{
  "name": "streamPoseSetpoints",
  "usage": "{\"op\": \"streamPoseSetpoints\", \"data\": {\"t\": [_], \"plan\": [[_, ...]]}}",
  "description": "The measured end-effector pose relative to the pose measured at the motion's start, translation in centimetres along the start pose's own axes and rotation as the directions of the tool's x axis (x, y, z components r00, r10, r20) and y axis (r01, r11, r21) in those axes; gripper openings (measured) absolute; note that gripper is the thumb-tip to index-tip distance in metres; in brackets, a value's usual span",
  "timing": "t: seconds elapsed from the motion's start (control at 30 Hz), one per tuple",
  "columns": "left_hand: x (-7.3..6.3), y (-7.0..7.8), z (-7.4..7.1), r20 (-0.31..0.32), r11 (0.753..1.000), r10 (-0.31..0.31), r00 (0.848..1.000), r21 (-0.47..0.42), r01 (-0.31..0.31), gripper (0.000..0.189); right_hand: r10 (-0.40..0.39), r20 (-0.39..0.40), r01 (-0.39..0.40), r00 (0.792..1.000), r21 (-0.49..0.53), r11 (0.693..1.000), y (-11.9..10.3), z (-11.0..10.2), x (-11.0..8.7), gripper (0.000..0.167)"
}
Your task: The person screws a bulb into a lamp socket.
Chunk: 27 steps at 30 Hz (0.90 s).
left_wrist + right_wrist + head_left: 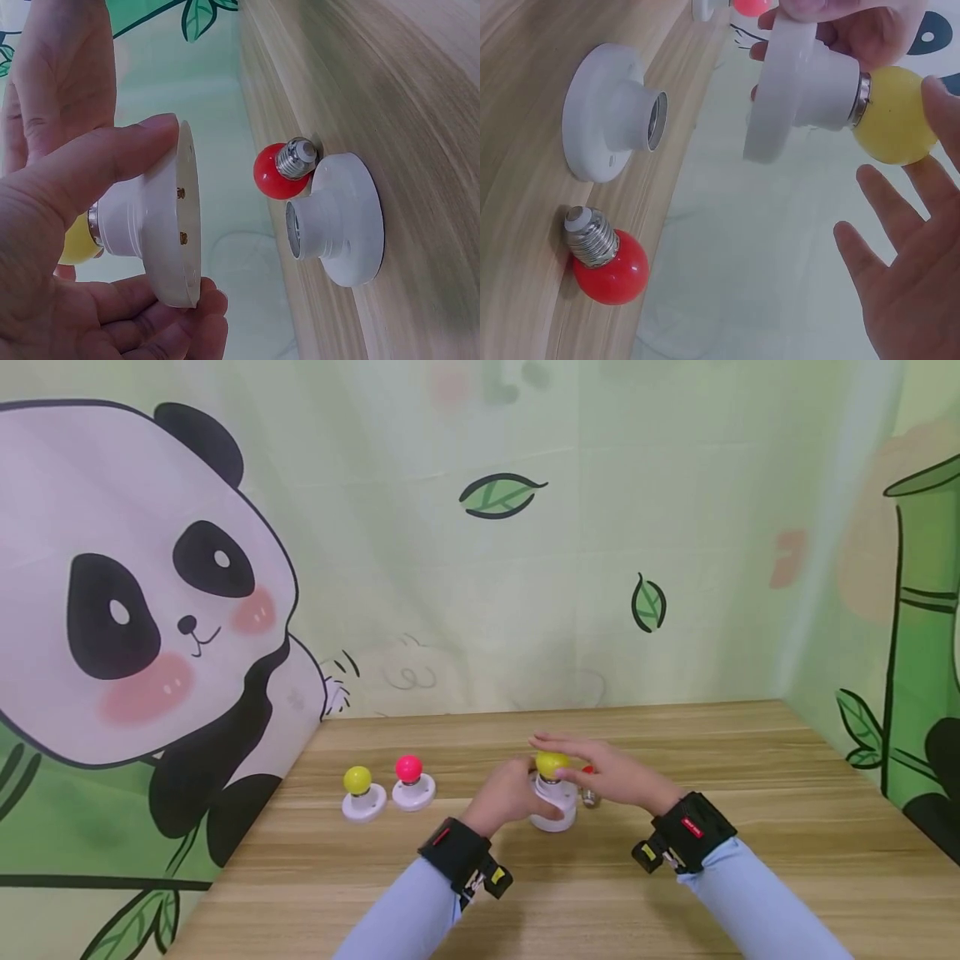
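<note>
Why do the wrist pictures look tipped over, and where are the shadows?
Left wrist view: the table stands up on the right, probably because the camera turns with the wrist; right wrist view: it stands on the left, with a faint shadow by the red bulb and no bright glare on the yellow bulb; head view: soft shadows near the light-blue sleeves.

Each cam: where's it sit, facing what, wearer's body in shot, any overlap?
Head: worn on the head, facing forward and down at the wooden table; blue sleeves, left grip and right grip show.
Left wrist: on that wrist, facing the held white socket; left grip near, right grip beyond.
Right wrist: on that wrist, facing the yellow bulb; right grip at frame right, part of left grip at top.
Both wrist views share: white socket, yellow bulb, loose red bulb, bulbless socket.
</note>
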<state>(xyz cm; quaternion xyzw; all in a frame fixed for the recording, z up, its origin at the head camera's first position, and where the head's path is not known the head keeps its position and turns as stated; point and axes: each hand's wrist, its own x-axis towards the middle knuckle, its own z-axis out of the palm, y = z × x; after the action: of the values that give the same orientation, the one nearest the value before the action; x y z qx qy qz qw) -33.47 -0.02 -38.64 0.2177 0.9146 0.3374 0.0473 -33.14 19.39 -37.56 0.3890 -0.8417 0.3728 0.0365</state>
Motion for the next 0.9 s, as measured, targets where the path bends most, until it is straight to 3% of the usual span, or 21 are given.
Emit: {"op": "streamPoseSetpoints", "data": {"t": [0.2, 0.6, 0.9], "plan": [[0.1, 0.0, 0.0, -0.006, 1.0, 0.003, 1.0, 0.014, -0.003, 0.068, -0.001, 0.008, 0.001, 1.0, -0.026, 1.0, 0.2, -0.2, 0.0, 0.049], [0.1, -0.2, 0.1, -0.003, 1.0, 0.02, 1.0, 0.021, -0.02, 0.065, -0.01, -0.091, -0.008, 0.996, -0.204, 0.979, -0.5, -0.2, 0.3, 0.043], [0.1, -0.1, 0.0, 0.009, 1.0, 0.012, 1.0, 0.012, -0.012, 0.063, 0.058, -0.213, -0.128, 0.975, -0.329, 0.935, -0.8, 0.3, 0.6, 0.041]]}}
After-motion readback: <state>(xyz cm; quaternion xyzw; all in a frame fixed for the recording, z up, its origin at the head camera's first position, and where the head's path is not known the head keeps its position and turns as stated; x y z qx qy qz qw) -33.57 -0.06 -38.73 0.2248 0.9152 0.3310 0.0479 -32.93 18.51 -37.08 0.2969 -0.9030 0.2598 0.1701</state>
